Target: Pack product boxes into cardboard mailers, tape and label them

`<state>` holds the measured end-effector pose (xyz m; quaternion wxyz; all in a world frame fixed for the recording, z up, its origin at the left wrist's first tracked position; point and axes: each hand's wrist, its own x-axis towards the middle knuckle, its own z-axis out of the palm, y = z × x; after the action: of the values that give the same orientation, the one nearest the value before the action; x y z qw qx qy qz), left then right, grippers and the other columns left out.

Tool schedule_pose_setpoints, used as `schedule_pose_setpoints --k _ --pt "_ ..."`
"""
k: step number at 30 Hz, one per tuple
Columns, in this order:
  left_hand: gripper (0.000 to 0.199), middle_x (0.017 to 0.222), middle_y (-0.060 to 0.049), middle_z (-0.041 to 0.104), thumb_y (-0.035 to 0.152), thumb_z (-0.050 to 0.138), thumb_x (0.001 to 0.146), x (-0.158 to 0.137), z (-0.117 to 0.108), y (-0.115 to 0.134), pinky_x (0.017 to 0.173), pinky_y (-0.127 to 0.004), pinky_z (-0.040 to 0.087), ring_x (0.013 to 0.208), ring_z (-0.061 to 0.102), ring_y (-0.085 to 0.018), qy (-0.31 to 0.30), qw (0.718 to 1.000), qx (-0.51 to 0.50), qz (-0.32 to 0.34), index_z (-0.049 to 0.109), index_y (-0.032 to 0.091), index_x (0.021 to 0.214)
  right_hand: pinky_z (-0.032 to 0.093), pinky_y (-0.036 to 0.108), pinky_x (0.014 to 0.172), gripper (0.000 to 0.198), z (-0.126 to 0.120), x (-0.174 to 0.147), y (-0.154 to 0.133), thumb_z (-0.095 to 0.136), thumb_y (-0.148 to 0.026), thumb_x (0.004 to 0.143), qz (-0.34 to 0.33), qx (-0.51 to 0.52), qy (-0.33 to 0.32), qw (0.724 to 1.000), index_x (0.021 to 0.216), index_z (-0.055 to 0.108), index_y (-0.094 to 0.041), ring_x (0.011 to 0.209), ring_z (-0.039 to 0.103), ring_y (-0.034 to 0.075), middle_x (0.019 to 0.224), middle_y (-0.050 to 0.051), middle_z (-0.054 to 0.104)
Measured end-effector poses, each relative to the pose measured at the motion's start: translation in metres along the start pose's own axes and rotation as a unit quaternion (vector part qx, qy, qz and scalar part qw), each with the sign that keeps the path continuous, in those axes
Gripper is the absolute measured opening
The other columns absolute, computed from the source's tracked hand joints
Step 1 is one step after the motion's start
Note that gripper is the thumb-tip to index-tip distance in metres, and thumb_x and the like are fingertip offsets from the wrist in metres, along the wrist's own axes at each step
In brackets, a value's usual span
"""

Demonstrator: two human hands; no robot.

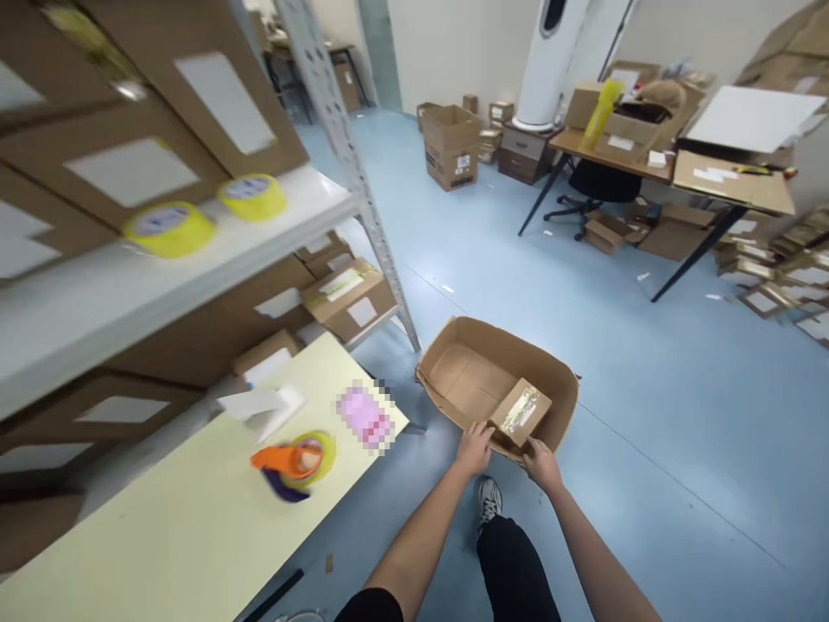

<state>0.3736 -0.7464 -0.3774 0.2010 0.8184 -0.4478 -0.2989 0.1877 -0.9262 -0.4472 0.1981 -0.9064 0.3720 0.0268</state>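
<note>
A large open cardboard box (470, 380) with a curved wall is on the blue floor in front of me. Inside, toward its near right side, sits a smaller taped cardboard box (522, 412) with a pale label on top. My left hand (475, 449) is closed over the large box's near rim, left of the smaller box. Also closed on that rim, farther right, is my right hand (542, 466). The fingertips of both hands come close to the smaller box's near corners; whether they touch it is unclear.
To the left, a pale table (194, 518) holds an orange-handled tape dispenser (291, 462). Metal shelving (369, 207) carries cartons and yellow tape rolls (252, 197). Beyond are a tall carton (452, 147), a desk (731, 183) and stacked boxes (764, 298). My shoe (490, 499) is just below the large box.
</note>
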Motion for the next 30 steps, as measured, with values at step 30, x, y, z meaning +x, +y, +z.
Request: schedule_pose_setpoints --k 30 --pt "0.050 0.162 -0.011 0.050 0.033 0.061 0.096 -0.517 -0.388 -0.053 0.131 -0.057 0.027 0.160 0.027 -0.036 0.572 0.763 -0.048 -0.297 0.062 0.024 0.145 0.032 0.059 0.129 0.054 -0.230 -0.125 -0.621 0.056 -0.035 0.095 -0.478 0.228 -0.007 0.848 0.147 0.059 -0.019 0.156 0.035 0.033 0.160 0.014 0.051"
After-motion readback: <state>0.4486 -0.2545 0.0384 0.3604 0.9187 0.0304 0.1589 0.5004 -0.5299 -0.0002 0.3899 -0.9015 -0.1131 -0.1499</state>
